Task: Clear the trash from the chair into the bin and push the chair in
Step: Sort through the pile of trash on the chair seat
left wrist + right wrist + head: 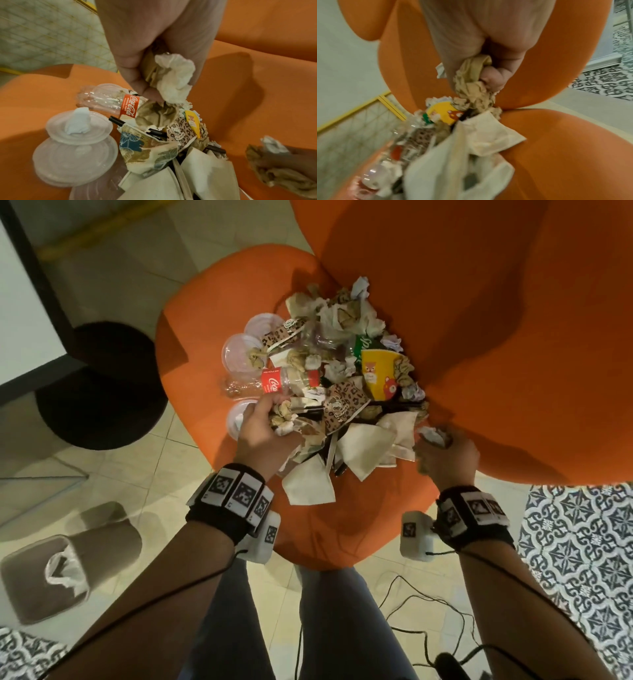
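An orange chair (342,529) carries a heap of trash (342,378): crumpled napkins, flattened paper cups, a clear Coca-Cola bottle (270,383), a yellow cartoon cup (380,374) and clear plastic lids (239,354). My left hand (263,426) is at the heap's near left edge and grips crumpled white and brown paper (173,78). My right hand (445,457) is at the heap's near right, by the chair's side wing, and grips a wad of crumpled brown and white paper (474,83). The bin (58,570), beige with a white liner, lies on the floor to my left.
A black round table base (102,392) and a white-topped table with a dark frame (20,313) stand left of the chair. Black cables (428,621) trail on the floor by my legs. Patterned tiles (579,549) lie to the right.
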A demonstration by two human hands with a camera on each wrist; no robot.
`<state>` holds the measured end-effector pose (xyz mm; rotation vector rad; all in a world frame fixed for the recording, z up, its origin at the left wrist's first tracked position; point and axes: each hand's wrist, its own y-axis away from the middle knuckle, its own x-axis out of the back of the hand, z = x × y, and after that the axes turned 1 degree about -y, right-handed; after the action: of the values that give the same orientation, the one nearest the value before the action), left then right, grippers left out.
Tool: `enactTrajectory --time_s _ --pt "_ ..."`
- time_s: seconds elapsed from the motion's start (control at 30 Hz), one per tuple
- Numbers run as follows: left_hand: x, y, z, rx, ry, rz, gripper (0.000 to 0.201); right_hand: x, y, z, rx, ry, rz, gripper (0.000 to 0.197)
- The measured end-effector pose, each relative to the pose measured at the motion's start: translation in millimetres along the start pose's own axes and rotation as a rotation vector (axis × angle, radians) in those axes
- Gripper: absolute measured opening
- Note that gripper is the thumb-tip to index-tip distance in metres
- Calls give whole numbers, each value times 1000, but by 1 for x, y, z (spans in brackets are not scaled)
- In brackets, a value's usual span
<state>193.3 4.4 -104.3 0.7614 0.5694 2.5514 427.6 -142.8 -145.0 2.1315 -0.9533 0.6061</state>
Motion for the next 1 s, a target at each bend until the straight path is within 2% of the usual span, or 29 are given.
enactTrajectory --time_s 0.1,0.23,0.3,0.43,0.6,0.77,0.83,0.9,1.0 --pt "19 13 -11 -9 52 34 51 -1 23 -37 78 -198 -37 22" --pt "56 33 -35 -12 183 120 46 -31 68 -101 248 -321 -258 25" --pt "81 44 -50 21 348 178 44 -62 94 -130 330 -317 -405 21" --pt "148 71 -100 120 547 357 43 -159 156 -168 326 -264 -709 26" --pt "247 113 -207 289 767 558 41 -315 260 -185 358 -77 -1006 24" --pt "338 147 -347 501 868 748 33 -464 373 -175 264 79 -1164 31" --pt "369 153 -402 630 846 759 30 -517 410 -164 214 152 -1168 35" --pt "392 153 -454 803 805 723 43 -565 440 -152 173 230 -1164 44" --pt "415 145 -524 935 836 602 65 -625 469 -134 141 331 -1158 53"
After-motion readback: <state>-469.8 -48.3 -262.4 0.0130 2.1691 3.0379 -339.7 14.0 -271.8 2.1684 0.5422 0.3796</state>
